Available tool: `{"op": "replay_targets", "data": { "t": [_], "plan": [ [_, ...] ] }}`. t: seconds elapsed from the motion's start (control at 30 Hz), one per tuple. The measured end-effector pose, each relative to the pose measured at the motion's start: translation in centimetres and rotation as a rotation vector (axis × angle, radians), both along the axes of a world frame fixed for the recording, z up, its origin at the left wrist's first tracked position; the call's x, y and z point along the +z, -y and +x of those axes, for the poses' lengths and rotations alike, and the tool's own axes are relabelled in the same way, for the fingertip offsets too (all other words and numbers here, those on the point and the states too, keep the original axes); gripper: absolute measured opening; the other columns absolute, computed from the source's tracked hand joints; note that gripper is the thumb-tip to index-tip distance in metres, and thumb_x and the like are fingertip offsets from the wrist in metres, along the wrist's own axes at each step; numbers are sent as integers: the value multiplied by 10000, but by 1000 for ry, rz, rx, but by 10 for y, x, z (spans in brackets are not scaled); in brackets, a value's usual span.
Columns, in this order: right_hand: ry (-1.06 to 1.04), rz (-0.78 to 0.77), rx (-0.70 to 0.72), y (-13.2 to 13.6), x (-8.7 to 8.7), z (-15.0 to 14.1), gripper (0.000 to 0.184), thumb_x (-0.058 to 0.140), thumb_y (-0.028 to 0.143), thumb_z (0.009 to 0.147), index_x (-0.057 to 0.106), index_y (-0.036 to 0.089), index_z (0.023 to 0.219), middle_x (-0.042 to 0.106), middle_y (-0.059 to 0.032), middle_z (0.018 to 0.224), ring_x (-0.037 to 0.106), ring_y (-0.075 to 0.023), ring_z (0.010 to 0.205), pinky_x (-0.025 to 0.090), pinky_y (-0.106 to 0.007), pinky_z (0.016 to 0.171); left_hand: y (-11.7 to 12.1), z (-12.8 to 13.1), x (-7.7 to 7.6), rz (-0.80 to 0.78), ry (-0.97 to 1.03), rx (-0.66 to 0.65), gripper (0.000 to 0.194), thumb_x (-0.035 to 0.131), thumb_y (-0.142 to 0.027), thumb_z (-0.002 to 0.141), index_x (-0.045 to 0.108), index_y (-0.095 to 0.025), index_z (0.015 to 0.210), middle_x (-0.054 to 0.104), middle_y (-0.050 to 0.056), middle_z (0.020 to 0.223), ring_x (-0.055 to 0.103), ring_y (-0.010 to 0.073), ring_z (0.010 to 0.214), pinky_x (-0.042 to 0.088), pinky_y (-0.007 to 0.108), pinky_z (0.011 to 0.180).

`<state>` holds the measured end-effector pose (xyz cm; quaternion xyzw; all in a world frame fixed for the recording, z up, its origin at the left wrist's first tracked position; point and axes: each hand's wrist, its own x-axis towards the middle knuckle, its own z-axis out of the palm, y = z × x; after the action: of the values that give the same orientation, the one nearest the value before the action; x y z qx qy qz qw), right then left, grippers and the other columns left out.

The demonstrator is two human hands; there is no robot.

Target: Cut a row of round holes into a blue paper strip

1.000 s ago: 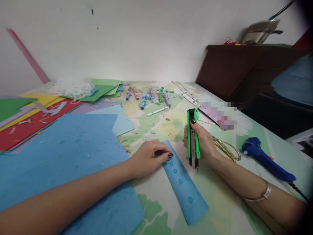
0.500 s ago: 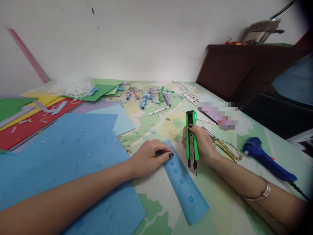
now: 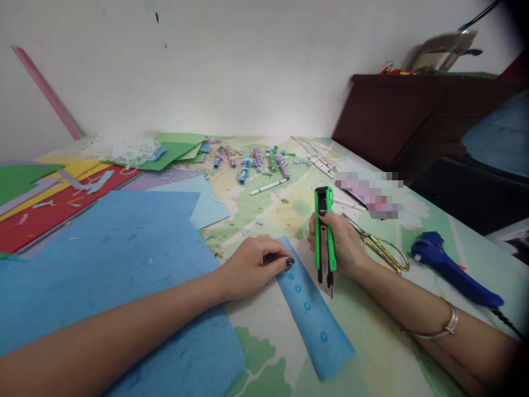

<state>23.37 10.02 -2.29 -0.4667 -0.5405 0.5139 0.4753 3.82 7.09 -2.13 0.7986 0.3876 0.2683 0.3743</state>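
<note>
A blue paper strip with several small drawn circles lies slantwise on the table. My left hand is closed at its far end, thumb on top of the strip and fingers curled; the fingertips are partly hidden. In my right hand is a green and black utility knife, held upright just right of the strip. Its blade points down toward me, apart from the paper. My right thumb rests on the knife's black upper part.
A large blue sheet lies under my left forearm. Gold-handled scissors and a blue glue gun are to the right. Decorated paper rolls, a white marker, white string and coloured sheets lie farther back.
</note>
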Motion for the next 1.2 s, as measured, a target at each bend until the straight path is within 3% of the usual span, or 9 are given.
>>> {"op": "replay_targets", "data": {
  "t": [0.47, 0.53, 0.63, 0.7, 0.8, 0.9, 1.03, 1.13, 1.2],
  "plan": [
    [-124, -63, -33, 1, 3, -3, 319, 516, 463, 757, 523, 187, 598, 459, 27, 470, 430, -114, 424, 329, -230, 381, -1, 0, 0, 59, -6, -10, 163, 526, -205, 844, 687, -185, 863, 656, 14, 775, 555, 135, 740, 425, 254, 688],
    [-225, -129, -72, 1, 7, -4, 322, 557, 490, 739, 531, 186, 638, 469, 32, 488, 444, -113, 431, 341, -224, 373, 2, 1, 1, 167, -23, -27, 184, 499, -187, 856, 681, -174, 877, 655, 26, 783, 557, 141, 755, 434, 268, 711],
    [-381, -200, -104, 0, 12, -3, 284, 678, 429, 671, 524, 191, 690, 463, 54, 503, 454, -100, 436, 341, -203, 366, 15, 3, 3, 457, -195, -113, 246, 439, -209, 888, 674, -143, 922, 651, 85, 888, 564, 192, 845, 447, 338, 771],
    [-440, -215, -98, -1, 15, -1, 269, 748, 297, 609, 516, 189, 692, 448, 74, 504, 436, -76, 427, 342, -184, 374, 30, 5, 5, 627, -396, -150, 339, 446, -337, 895, 656, -96, 1007, 640, 148, 999, 558, 281, 956, 446, 430, 814],
    [-489, -270, -149, -2, 17, 1, 238, 744, 171, 564, 532, 175, 671, 465, 82, 504, 435, -56, 418, 363, -167, 384, 50, 8, 5, 725, -570, -129, 713, 411, -618, 830, 565, -16, 1178, 559, 227, 1206, 470, 403, 1145, 408, 513, 905],
    [-449, -371, -191, -2, 19, 0, 160, 675, 270, 647, 574, 146, 636, 473, 61, 444, 380, -39, 338, 308, -153, 319, 60, 11, 2, 783, -629, -123, 766, 337, -642, 845, 531, -4, 1220, 519, 234, 1261, 443, 400, 1195, 400, 485, 945],
    [-385, -447, -108, -4, 21, -1, 425, 526, 532, 775, 653, 135, 696, 367, 59, 305, 248, -37, 242, 284, -165, 283, 59, 14, -8, 871, -591, -78, 750, 362, -640, 839, 576, 5, 1154, 576, 233, 1186, 503, 386, 1142, 413, 460, 944],
    [-421, -434, -61, -7, 19, 1, 466, 537, 592, 759, 675, 147, 769, 445, 34, 325, 335, -62, 265, 391, -194, 343, 55, 14, -11, 854, -525, -58, 732, 384, -644, 829, 582, -13, 1142, 580, 230, 1183, 503, 390, 1140, 402, 484, 954],
    [-425, -399, -33, -8, 16, 3, 335, 654, 487, 721, 671, 154, 751, 519, 23, 391, 422, -65, 326, 438, -186, 408, 51, 12, -9, 745, -515, -32, 762, 390, -686, 797, 546, -60, 1203, 518, 222, 1269, 436, 416, 1199, 378, 535, 964]
  ]
}}
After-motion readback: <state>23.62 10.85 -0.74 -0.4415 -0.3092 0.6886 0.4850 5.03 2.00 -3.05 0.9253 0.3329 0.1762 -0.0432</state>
